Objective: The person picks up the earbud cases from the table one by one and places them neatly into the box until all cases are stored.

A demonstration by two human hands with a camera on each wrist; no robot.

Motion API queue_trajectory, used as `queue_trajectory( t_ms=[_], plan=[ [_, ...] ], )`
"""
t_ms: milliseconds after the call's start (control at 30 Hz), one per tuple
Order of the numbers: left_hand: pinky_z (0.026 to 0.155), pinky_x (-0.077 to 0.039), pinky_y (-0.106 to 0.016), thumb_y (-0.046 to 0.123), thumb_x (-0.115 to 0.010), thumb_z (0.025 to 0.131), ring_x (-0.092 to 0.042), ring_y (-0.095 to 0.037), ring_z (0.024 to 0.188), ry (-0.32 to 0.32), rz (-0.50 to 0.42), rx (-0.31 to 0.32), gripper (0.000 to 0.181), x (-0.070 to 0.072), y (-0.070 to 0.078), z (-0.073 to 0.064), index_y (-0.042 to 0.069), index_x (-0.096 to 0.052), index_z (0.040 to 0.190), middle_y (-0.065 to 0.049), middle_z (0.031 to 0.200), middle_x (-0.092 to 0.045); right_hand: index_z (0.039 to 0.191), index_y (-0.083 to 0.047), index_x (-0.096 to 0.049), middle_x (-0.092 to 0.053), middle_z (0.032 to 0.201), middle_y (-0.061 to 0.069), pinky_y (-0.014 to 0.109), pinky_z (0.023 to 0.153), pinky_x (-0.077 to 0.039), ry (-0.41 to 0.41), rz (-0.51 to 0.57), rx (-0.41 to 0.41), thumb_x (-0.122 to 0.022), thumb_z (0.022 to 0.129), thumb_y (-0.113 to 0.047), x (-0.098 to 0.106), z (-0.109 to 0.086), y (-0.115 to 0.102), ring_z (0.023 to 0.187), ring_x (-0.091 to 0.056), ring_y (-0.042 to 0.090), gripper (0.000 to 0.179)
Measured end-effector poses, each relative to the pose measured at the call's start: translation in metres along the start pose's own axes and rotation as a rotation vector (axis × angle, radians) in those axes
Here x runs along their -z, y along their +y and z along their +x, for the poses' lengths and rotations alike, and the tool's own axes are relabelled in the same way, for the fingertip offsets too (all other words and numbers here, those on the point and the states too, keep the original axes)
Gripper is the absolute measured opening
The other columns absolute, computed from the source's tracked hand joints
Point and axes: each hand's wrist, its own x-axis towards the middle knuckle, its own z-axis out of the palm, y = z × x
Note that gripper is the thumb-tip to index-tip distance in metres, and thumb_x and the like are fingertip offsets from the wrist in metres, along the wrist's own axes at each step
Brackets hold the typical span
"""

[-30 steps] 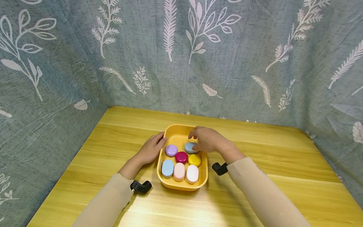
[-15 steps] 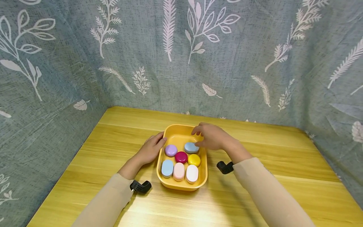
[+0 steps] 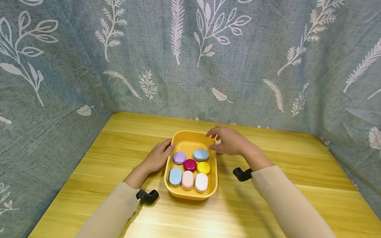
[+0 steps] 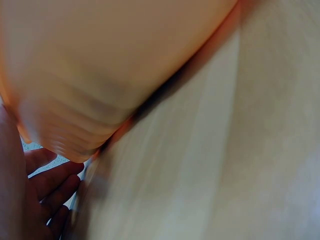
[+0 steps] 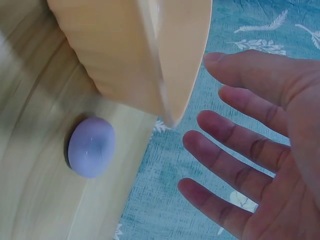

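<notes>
A yellow box sits on the table with smooth, soap-like pieces inside. My left hand holds its left wall, thumb over the rim and fingers along the outside. My right hand hovers above the box's right rim with fingers spread, holding nothing. Nearest to it inside is a blue oval piece. On the table outside the right wall lies a purple rounded piece, mostly covered by the right hand in the head view. Another purple piece, a magenta one and a yellow one lie mid-box.
Along the box's near end stand a light blue oval piece, a pink one and a white one. The wooden table extends to both sides. A patterned grey-blue curtain hangs behind it.
My right hand has moved off the blue oval piece, going right and up over the rim. The purple piece outside has come partly into view. My left hand stays in place.
</notes>
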Motion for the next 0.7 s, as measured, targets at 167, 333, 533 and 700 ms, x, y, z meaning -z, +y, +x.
queue_trajectory(
  t_ms=[167,333,533,700],
  plan=[
    [0.117,-0.023,-0.05,0.071,-0.028,0.094,-0.029,-0.027,0.143,-0.008,-0.013,0.011,0.074,0.0,0.0,-0.001,0.025,-0.031,0.153,-0.004,0.153,-0.037,0.128,-0.014,-0.06,-0.062,0.125,0.005,0.041,0.088,-0.05,0.011,0.019,-0.018,-0.071,0.089,-0.029,0.002,-0.002,0.007,0.108,-0.06,0.025,0.043],
    [0.118,-0.023,-0.05,0.07,-0.028,0.095,-0.029,-0.027,0.144,-0.011,-0.021,0.003,0.074,0.0,0.001,0.0,0.024,-0.03,0.153,-0.005,0.153,-0.036,0.129,-0.013,-0.06,-0.061,0.125,0.004,0.042,0.089,-0.05,0.024,0.042,-0.037,-0.07,0.089,-0.028,0.002,-0.005,0.016,0.107,-0.06,0.026,0.044],
    [0.117,-0.024,-0.051,0.069,-0.028,0.095,-0.03,-0.027,0.143,-0.002,-0.009,-0.003,0.073,0.0,0.001,0.0,0.024,-0.031,0.153,-0.005,0.153,-0.037,0.127,-0.011,-0.061,-0.062,0.123,0.007,0.043,0.089,-0.05,0.046,0.042,-0.039,-0.072,0.088,-0.025,0.001,-0.006,0.025,0.106,-0.06,0.028,0.043],
    [0.117,-0.024,-0.051,0.068,-0.027,0.096,-0.031,-0.028,0.143,-0.001,0.001,-0.005,0.073,0.001,0.0,0.001,0.023,-0.031,0.153,-0.006,0.153,-0.038,0.127,-0.009,-0.061,-0.063,0.123,0.008,0.043,0.089,-0.05,0.052,0.04,-0.055,-0.071,0.088,-0.026,-0.003,-0.005,0.035,0.106,-0.061,0.029,0.044]
  ],
)
